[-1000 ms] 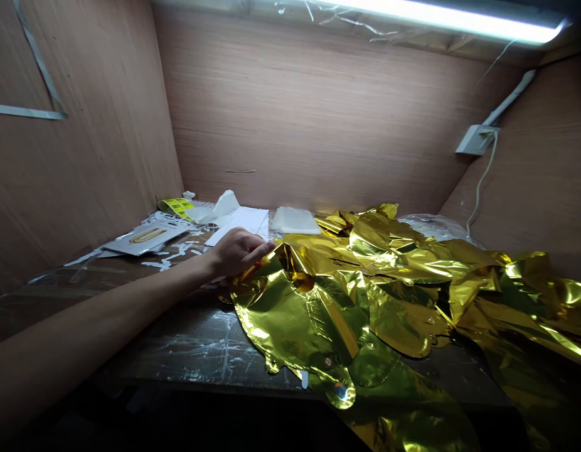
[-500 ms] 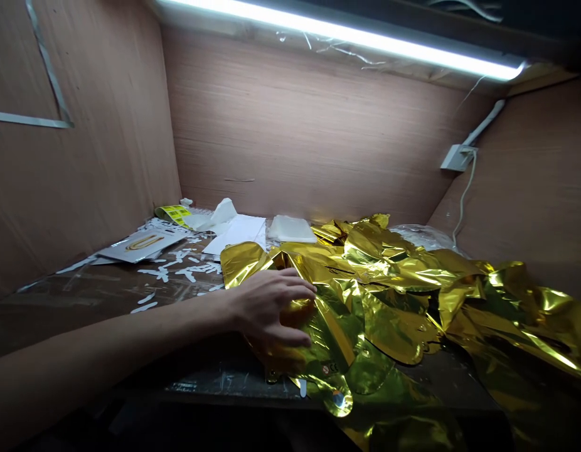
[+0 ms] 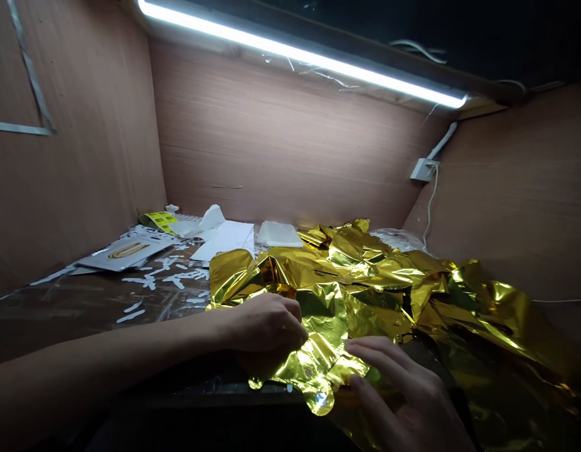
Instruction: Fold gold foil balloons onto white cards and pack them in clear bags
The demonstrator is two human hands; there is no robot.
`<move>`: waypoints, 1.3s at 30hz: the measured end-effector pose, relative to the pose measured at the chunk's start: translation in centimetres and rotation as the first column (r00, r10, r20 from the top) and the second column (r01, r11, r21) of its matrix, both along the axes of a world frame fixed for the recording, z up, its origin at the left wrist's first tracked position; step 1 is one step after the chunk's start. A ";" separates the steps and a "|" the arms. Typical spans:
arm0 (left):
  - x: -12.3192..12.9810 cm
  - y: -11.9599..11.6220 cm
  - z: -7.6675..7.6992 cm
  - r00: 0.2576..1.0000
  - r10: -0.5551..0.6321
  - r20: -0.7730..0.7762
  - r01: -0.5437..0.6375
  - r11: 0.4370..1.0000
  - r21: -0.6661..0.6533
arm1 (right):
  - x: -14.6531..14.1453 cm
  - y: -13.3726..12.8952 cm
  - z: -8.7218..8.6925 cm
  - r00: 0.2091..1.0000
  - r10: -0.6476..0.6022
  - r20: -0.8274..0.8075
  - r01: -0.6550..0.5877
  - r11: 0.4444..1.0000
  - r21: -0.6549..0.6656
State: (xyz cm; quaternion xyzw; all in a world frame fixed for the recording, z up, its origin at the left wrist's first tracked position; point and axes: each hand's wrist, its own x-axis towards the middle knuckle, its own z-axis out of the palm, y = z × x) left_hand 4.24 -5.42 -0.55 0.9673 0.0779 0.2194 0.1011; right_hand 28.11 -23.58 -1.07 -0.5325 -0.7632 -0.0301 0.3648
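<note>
A crumpled heap of gold foil balloons (image 3: 370, 270) covers the middle and right of the dark table. My left hand (image 3: 266, 326) is closed around the near part of one balloon (image 3: 321, 358), with foil bunched under its fingers. My right hand (image 3: 394, 389) lies at the lower right, its spread fingers on the foil next to the balloon's tail (image 3: 320, 399). Part of the foil passes under this hand and hides its palm.
Beyond the foil lie white paper sheets (image 3: 223, 242), a white packet (image 3: 278, 234), a card with a gold shape (image 3: 125, 252), a yellow sheet (image 3: 157, 221) and scattered white scraps (image 3: 172, 273). Wooden walls enclose the table (image 3: 74, 307) on three sides. A clear plastic bag (image 3: 396, 238) sits behind the foil.
My right hand has come into view at the lower right. My left hand has moved toward me, drawing the foil balloon with it. The view has tilted and shifted.
</note>
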 end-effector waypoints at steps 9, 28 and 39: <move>0.5 -2.5 1.0 0.998 0.048 0.034 -0.050 0.998 0.047 | 1.6 3.3 -1.3 0.954 0.059 0.295 0.005 0.977 -0.214; -0.8 -1.1 2.3 0.932 -0.204 0.299 0.046 0.887 0.459 | 9.6 12.5 1.4 0.740 0.258 0.621 -0.374 0.925 0.062; -3.8 2.0 5.3 0.807 -0.065 0.587 -0.113 0.959 0.261 | 8.5 13.1 2.1 0.973 -0.009 0.230 -0.046 0.971 0.233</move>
